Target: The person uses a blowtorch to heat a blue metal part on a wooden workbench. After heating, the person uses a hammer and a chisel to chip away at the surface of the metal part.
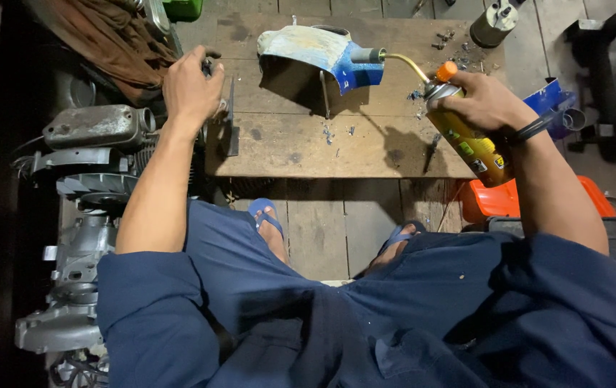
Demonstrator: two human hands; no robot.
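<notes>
Plainly, the right hand [484, 104] is clenched around a yellow gas can [469, 140] with an orange cap, tilted so that its brass torch tube [405, 63] arcs toward ten o'clock and ends in a nozzle at the blue part [326, 54]. That part, a curved shell with worn pale paint on top and fresh blue at its right end, stands on the wooden bench [300, 144] near twelve o'clock. The nozzle sits just beside its blue end; whether they touch cannot be told, and no flame shows.

At ten o'clock the left hand [191, 90] is closed over a small dark object at the bench's left edge; what it is cannot be made out. Paint flakes [336, 133] lie scattered on the boards below the part.

Judging from the aim of the tube, the work in hand looks like heating the blue end of the part, with the left hand steadying something apart from it. The next move would call for keeping the nozzle trained on one spot and the can firmly gripped, with fingers well away from the tube's tip.

Farther out, an engine [85, 179] lies on the floor at nine o'clock, brown cloth [110, 36] at eleven, an orange container [509, 197] at three, and a metal cylinder [494, 21] at one.
</notes>
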